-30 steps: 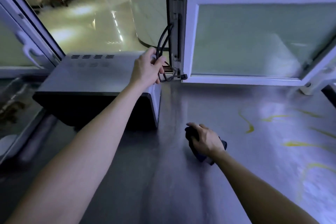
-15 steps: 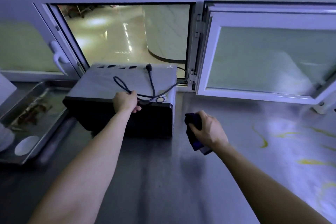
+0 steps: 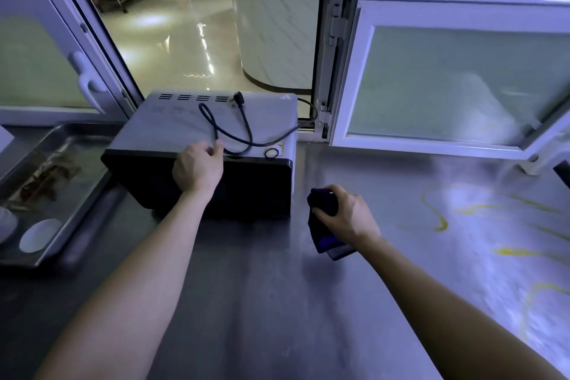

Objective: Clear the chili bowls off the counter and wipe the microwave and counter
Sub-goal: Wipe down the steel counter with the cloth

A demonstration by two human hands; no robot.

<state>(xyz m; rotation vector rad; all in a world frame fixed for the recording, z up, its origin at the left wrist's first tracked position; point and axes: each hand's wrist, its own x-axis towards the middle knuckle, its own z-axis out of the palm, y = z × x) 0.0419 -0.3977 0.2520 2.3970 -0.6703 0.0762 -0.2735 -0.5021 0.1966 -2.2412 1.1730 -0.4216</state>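
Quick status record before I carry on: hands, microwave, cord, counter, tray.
left hand: on the microwave's top front edge, thumb by the cord; hold on cord unclear
right hand: grips dark cloth over counter, right of microwave
microwave: on counter, before open window
cord: looped on microwave's top, plug lying there
counter: yellow streaks at right
tray: metal, left of microwave

Right of the right hand and its cloth, the counter lies open as far as the swung-in window sash. Just left of that hand the microwave blocks the way. Its power cord loops across the top beyond the left hand, and a steel tray sits farther left.
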